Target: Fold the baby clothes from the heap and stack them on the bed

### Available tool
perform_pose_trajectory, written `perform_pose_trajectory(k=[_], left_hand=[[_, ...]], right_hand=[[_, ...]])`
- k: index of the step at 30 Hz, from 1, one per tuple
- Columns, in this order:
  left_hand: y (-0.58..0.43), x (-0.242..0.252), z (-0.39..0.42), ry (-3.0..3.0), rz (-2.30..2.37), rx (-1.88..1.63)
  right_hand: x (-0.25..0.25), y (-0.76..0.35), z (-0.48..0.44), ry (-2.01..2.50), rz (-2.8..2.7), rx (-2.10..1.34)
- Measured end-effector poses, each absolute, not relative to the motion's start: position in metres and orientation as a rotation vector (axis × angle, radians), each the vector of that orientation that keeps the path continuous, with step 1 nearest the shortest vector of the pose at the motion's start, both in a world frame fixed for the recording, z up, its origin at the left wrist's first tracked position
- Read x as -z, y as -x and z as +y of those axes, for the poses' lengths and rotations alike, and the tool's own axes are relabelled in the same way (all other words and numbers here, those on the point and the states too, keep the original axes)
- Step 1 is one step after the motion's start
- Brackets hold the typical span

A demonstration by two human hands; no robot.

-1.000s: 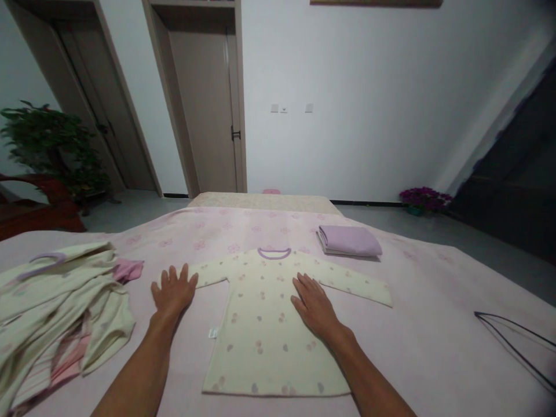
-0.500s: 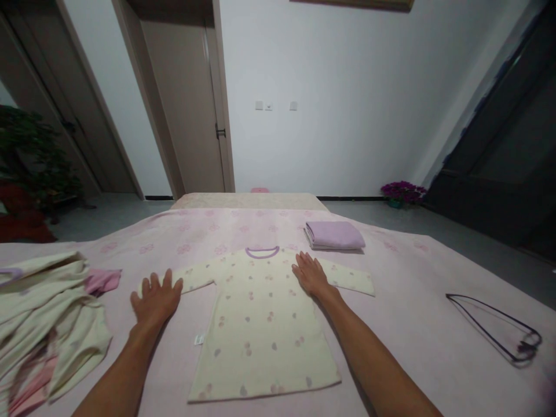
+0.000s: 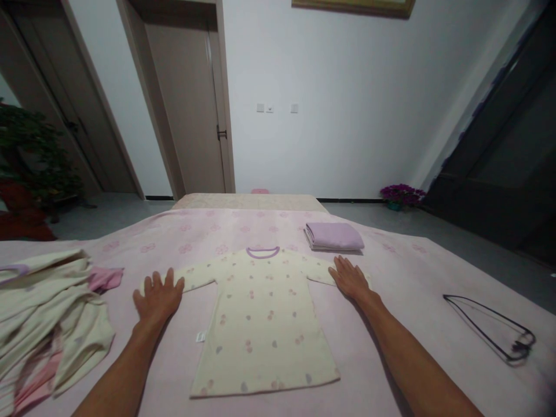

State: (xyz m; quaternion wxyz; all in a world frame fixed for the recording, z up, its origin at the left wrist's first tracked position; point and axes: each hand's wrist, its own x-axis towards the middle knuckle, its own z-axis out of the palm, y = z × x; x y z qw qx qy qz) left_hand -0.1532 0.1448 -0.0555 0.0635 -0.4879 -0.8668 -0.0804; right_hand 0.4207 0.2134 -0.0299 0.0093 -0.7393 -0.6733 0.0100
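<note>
A cream long-sleeved shirt point(image 3: 264, 324) with small printed shapes and a purple neckline lies flat, sleeves spread to both sides. My left hand point(image 3: 160, 294) rests with fingers spread on the end of the left-side sleeve, covering the cuff. On the opposite sleeve, near its end, my right hand point(image 3: 351, 279) lies flat with fingers stretched out. A small white label point(image 3: 201, 336) sticks out at the shirt's left side seam. Behind the right-side sleeve sits a folded purple cloth point(image 3: 334, 236).
Under everything spreads a pale pink floral cover point(image 3: 243, 223). Crumpled cream and pink clothes point(image 3: 56, 318) are heaped at the left. A black clothes hanger point(image 3: 490, 324) lies at the right. Beyond are a door point(image 3: 185, 110) and purple flowers point(image 3: 403, 194) on the floor.
My right hand has slid rightward from the shirt's shoulder along the sleeve toward its end. My left hand stays on the other sleeve. The view has shifted slightly.
</note>
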Motion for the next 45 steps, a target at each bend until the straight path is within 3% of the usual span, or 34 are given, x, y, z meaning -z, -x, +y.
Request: perform_pose_trajectory(k=[11, 23, 36, 45], left_hand=[[0.152, 0.055, 0.144, 1.487, -2.593, 0.241], [0.151, 0.052, 0.144, 1.484, -2.610, 0.226], [0.152, 0.055, 0.143, 1.484, -2.581, 0.250], [0.154, 0.058, 0.143, 1.482, -2.552, 0.276]], right_hand=[[0.015, -0.274, 0.229, 1.703, -2.467, -0.082], [0.012, -0.265, 0.276, 2.013, -2.408, -0.233], [0.019, -0.223, 0.187, 1.662, -2.557, -0.189], [0.012, -0.232, 0.184, 1.882, -2.424, -0.218]])
